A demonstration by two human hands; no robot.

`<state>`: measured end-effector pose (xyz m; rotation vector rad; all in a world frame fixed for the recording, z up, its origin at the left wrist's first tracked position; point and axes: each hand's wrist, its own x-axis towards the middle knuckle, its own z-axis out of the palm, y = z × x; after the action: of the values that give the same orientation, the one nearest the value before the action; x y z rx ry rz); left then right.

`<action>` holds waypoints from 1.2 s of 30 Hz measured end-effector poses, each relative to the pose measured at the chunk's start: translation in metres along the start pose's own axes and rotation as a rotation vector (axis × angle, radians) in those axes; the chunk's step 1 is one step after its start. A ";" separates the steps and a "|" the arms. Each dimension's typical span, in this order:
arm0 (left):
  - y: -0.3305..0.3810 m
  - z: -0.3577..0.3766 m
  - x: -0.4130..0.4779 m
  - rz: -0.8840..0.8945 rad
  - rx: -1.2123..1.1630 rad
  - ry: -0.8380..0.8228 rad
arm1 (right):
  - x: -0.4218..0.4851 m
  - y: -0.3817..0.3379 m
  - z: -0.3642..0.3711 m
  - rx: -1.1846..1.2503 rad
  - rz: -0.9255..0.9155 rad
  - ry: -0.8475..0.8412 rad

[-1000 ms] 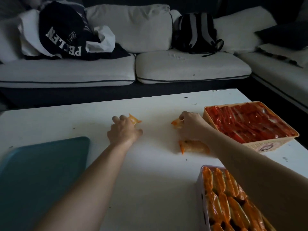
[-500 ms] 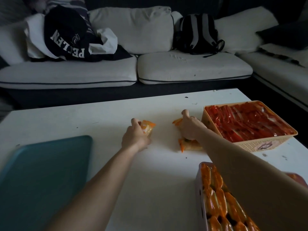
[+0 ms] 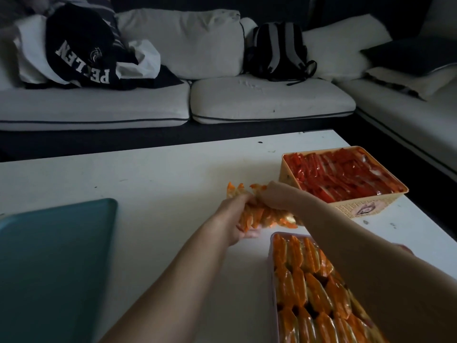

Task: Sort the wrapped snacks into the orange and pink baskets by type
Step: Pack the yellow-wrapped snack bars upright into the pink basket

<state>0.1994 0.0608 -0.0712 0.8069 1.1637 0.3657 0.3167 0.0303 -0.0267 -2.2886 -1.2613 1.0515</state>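
The left hand (image 3: 233, 217) has swung across toward the table's right side and met the right hand (image 3: 274, 198). Where they were apart, both now grip the orange-wrapped snacks (image 3: 268, 216) in one bunch, just beyond the pink basket (image 3: 272, 246).

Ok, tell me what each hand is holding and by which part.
Both hold one bunch of orange-wrapped snacks: the left hand curls round its near left side, and the right hand grips its far right side.
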 end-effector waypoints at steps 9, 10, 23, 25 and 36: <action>0.019 -0.015 -0.043 0.300 -0.116 0.116 | -0.029 -0.018 -0.016 0.581 0.026 -0.071; 0.024 -0.014 -0.052 0.365 -0.070 0.106 | -0.038 -0.023 -0.019 0.642 0.006 -0.063; -0.033 0.126 -0.172 0.487 0.120 -0.208 | -0.198 0.100 -0.065 0.943 -0.002 0.317; -0.052 0.145 -0.174 0.483 0.160 -0.195 | -0.211 0.124 -0.064 0.989 0.000 0.357; -0.071 0.158 -0.173 0.733 0.708 0.092 | -0.219 0.168 -0.058 0.694 -0.102 0.476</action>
<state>0.2682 -0.1559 0.0185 1.8668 1.0503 0.6027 0.3847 -0.2408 0.0124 -1.7596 -0.6692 0.6935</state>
